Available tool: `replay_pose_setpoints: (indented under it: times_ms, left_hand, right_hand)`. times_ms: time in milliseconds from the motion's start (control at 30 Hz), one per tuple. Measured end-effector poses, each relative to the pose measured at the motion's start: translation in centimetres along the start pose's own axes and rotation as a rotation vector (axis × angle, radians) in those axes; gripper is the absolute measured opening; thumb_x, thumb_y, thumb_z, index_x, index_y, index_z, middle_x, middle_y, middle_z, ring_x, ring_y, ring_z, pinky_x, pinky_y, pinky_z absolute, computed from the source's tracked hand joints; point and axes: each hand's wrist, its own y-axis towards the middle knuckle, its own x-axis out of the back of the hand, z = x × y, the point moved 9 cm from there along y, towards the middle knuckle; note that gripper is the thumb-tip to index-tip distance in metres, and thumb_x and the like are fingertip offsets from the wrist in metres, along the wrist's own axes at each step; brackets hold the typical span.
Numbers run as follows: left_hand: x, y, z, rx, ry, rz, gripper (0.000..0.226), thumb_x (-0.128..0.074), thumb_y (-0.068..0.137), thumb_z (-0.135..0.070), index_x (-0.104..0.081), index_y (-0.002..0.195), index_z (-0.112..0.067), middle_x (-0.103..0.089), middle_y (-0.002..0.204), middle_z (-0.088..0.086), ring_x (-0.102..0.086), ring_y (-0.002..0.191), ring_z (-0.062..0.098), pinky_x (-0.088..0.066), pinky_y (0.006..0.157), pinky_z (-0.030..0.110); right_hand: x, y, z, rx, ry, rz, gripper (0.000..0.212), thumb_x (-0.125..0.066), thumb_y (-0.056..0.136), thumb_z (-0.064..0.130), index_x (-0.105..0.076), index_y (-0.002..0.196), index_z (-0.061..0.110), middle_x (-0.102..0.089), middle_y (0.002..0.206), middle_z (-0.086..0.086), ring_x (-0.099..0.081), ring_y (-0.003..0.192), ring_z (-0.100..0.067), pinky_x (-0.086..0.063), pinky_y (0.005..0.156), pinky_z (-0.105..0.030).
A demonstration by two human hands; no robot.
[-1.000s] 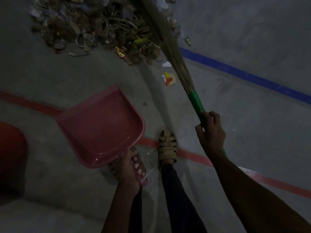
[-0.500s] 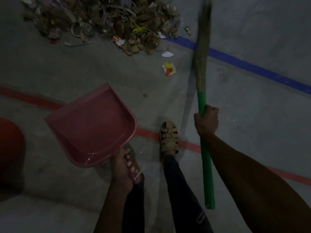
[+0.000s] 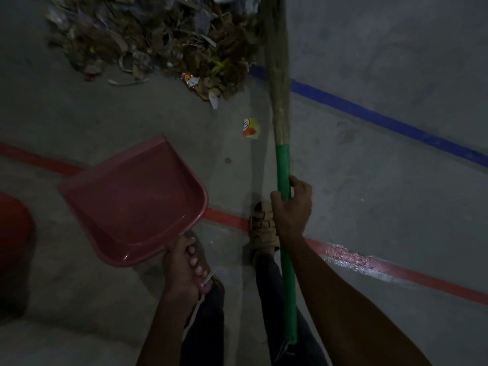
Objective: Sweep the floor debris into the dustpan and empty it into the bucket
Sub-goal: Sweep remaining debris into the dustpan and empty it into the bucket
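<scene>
Left hand point(image 3: 182, 270), fingers curled round the handle of the pink dustpan point(image 3: 134, 199), holds the pan tilted above the floor with its open lip pointing up and to the left; the pan holds no debris. Right hand point(image 3: 291, 207) grips the green handle of the broom point(image 3: 284, 165), whose straw bristles reach up to the right edge of the debris pile point(image 3: 163, 40). The pile of dry leaves, paper and wrappers lies at the top of the view, well apart from the dustpan. A loose orange-and-yellow wrapper point(image 3: 250, 127) lies just left of the bristles. A sandalled foot point(image 3: 262, 228) stands on the red floor line point(image 3: 412, 273); a blue floor line point(image 3: 383, 118) crosses beyond. The red bucket point(image 3: 13, 239) sits at the left edge.
</scene>
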Motion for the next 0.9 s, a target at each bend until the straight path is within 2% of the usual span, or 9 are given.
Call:
replay_pose_setpoints:
  times_ms: [133, 333, 467, 533, 600, 667, 767, 833, 900]
  left_hand:
    - [-0.2, 0.2, 0.2, 0.004, 0.001, 0.042, 0.035, -0.047, 0.094, -0.015, -0.033, 0.062, -0.019, -0.030, 0.038, -0.006, -0.025, 0.026, 0.008, -0.022, 0.033, 0.012]
    - [0.6, -0.5, 0.8, 0.005, 0.043, 0.056, 0.035, -0.046, 0.095, -0.013, -0.035, 0.062, -0.018, -0.030, 0.038, -0.006, -0.025, 0.026, 0.008, -0.021, 0.033, 0.013]
    - [1.9, -0.8, 0.3, 0.009, 0.027, 0.067, 0.034, -0.044, 0.094, -0.010, -0.033, 0.063, -0.017, -0.029, 0.038, -0.005, -0.025, 0.026, 0.009, -0.022, 0.032, 0.013]
    - [2.7, -0.9, -0.5, 0.010, 0.011, 0.074, 0.034, -0.043, 0.094, -0.009, -0.031, 0.063, -0.016, -0.028, 0.038, -0.005, -0.024, 0.025, 0.008, -0.022, 0.031, 0.013]
    - [3.4, -0.9, -1.5, 0.011, -0.005, 0.087, 0.034, -0.042, 0.094, -0.009, -0.030, 0.063, -0.016, -0.028, 0.037, -0.005, -0.024, 0.025, 0.008, -0.022, 0.030, 0.013]
    - [4.3, -0.6, -2.6, 0.008, -0.018, 0.092, 0.034, -0.041, 0.095, -0.009, -0.030, 0.063, -0.016, -0.028, 0.037, -0.006, -0.025, 0.025, 0.008, -0.021, 0.030, 0.012]
    - [6.6, 0.4, -4.4, -0.009, 0.020, 0.077, 0.033, -0.042, 0.094, -0.011, -0.031, 0.063, -0.016, -0.028, 0.037, -0.005, -0.025, 0.025, 0.009, -0.022, 0.033, 0.011]
    - [8.3, 1.0, -5.4, -0.009, 0.055, 0.054, 0.034, -0.045, 0.093, -0.014, -0.033, 0.061, -0.018, -0.028, 0.038, -0.005, -0.026, 0.026, 0.009, -0.022, 0.033, 0.012]
    - [9.3, 1.4, -6.4, -0.011, 0.060, 0.055, 0.035, -0.045, 0.093, -0.014, -0.033, 0.060, -0.018, -0.028, 0.039, -0.005, -0.025, 0.026, 0.010, -0.022, 0.034, 0.012]
  right_hand:
    - [2.3, -0.6, -2.2, -0.065, -0.030, -0.047, 0.052, -0.072, 0.084, 0.019, -0.058, 0.132, 0.007, -0.055, 0.121, -0.008, -0.048, 0.097, -0.006, -0.040, 0.079, -0.025]
    - [1.1, -2.3, -6.0, -0.265, -0.205, 0.168, 0.057, -0.067, 0.082, 0.034, -0.058, 0.132, 0.007, -0.059, 0.118, -0.013, -0.065, 0.094, -0.028, -0.055, 0.081, -0.038]
    - [-1.4, -4.9, -4.6, -0.294, -0.226, 0.249, 0.051, -0.066, 0.089, 0.034, -0.056, 0.129, 0.003, -0.052, 0.116, -0.013, -0.061, 0.095, -0.030, -0.052, 0.082, -0.038]
    - [-2.9, -6.4, -2.6, -0.274, -0.241, 0.287, 0.044, -0.065, 0.086, 0.039, -0.061, 0.119, 0.010, -0.053, 0.109, -0.010, -0.061, 0.090, -0.031, -0.054, 0.077, -0.040]
    - [-4.7, -7.4, -0.7, -0.221, -0.286, 0.303, 0.029, -0.060, 0.079, 0.049, -0.060, 0.092, 0.024, -0.054, 0.090, -0.004, -0.060, 0.079, -0.030, -0.054, 0.063, -0.038]
    - [-7.1, -7.8, 1.3, -0.184, -0.232, 0.330, 0.024, -0.061, 0.077, 0.043, -0.057, 0.082, 0.020, -0.053, 0.081, -0.007, -0.053, 0.068, -0.026, -0.042, 0.055, -0.032]
    - [-9.5, -7.8, 5.0, -0.114, -0.116, 0.305, 0.033, -0.065, 0.081, 0.030, -0.065, 0.104, 0.006, -0.057, 0.097, -0.012, -0.053, 0.079, -0.018, -0.035, 0.064, -0.026]
    - [-9.7, -7.8, 7.1, -0.099, -0.059, 0.240, 0.047, -0.068, 0.086, 0.023, -0.059, 0.127, 0.003, -0.054, 0.112, -0.013, -0.044, 0.090, -0.012, -0.033, 0.072, -0.023]
    - [-9.1, -8.1, 9.0, -0.067, -0.006, 0.152, 0.052, -0.069, 0.087, 0.020, -0.056, 0.133, 0.002, -0.053, 0.117, -0.012, -0.044, 0.091, -0.010, -0.030, 0.073, -0.018]
